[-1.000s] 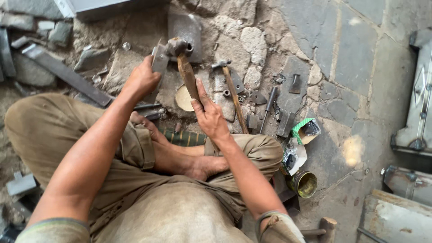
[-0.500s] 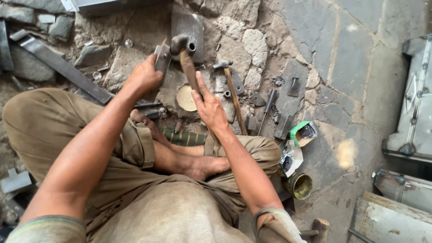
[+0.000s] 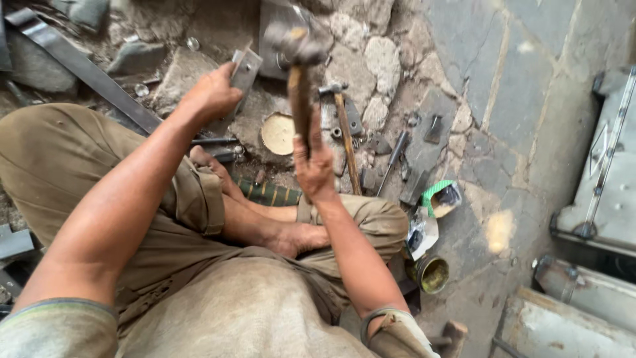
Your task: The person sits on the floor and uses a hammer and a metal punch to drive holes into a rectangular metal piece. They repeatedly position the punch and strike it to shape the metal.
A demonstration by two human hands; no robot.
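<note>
Hammering is the step that the head view shows in hand: the right hand [image 3: 313, 166] is wrapped tight round the wooden handle of a hammer [image 3: 298, 66], its fingers closed on the shaft low down, the blurred steel head raised above the work at the far side of the stone floor [image 3: 503, 86]. The right forearm runs up from the near edge, elbow bent over the crossed legs, wrist cocked so the handle stands nearly upright. The left hand [image 3: 212, 93] reaches further out with the arm almost straight, its fingers curled on the near end of a flat grey metal plate [image 3: 245, 66], which it holds tilted against the rough stones just left of the hammer head. By my judgement the blow has yet to land, and a clean one calls for the plate to be kept steady and for the head to come down clear of the left fingers, which lie close to the striking spot. Just below the hammer sits a round brass-coloured disc [image 3: 278, 132] on the floor. A second hammer [image 3: 344, 132] lies beside the right hand, near small loose steel pieces. Towards the right edge rests a green-rimmed container [image 3: 440, 195], and nearer the person an open tin can [image 3: 430, 273].
</note>
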